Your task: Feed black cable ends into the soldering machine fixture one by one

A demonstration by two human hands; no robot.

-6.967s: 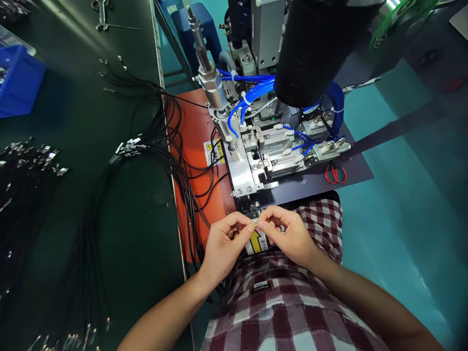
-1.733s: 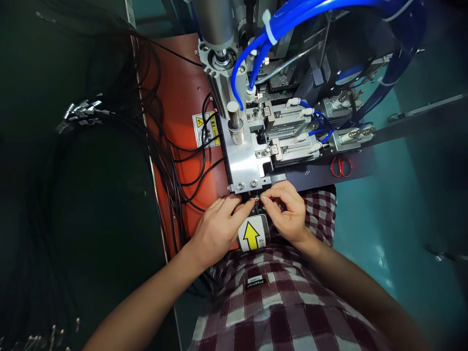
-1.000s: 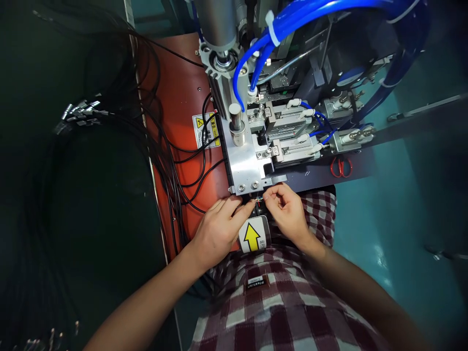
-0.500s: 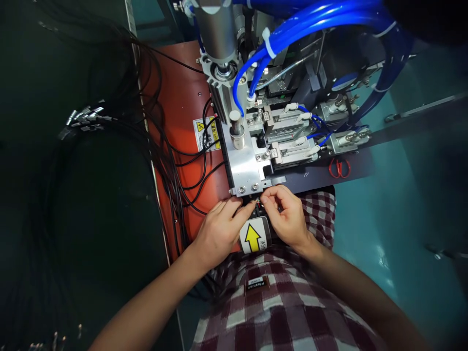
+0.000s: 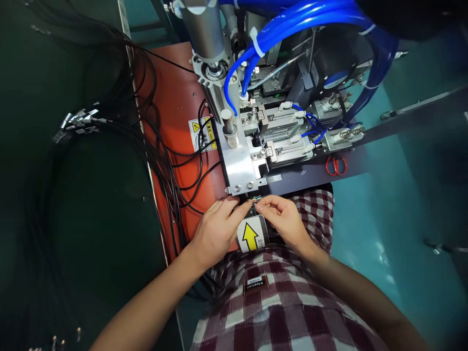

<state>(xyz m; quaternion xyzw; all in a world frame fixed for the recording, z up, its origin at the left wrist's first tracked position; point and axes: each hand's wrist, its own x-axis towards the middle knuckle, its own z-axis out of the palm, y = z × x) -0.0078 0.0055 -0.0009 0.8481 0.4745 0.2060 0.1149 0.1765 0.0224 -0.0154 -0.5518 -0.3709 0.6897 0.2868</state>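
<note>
At the front edge of a machine head, both my hands work close together over a tiny bundle of thin coloured wires [image 5: 255, 200]. My left hand [image 5: 217, 230] is closed, its thumb and forefinger tips against the bundle; what lies under its fingers is hidden. From the other side my right hand [image 5: 283, 219] pinches the wires between thumb and forefinger. Just beyond the fingertips is the machine's silver metal block [image 5: 239, 168]. A white plate with a yellow arrow [image 5: 250, 236] lies below the hands, pointing toward the block.
Black cables [image 5: 171, 180] run over the orange base plate [image 5: 179, 83] to a bundle of silver connectors [image 5: 82, 119] at left. Blue air hoses [image 5: 303, 19] arch above pneumatic cylinders [image 5: 287, 151]. Red-handled scissors [image 5: 336, 165] lie at the machine's right. A warning label [image 5: 203, 134] sits on the plate.
My right hand has drawn slightly down and its fingers have flattened, showing more of the coloured wires. My left hand has barely moved. The view has shifted a little.
</note>
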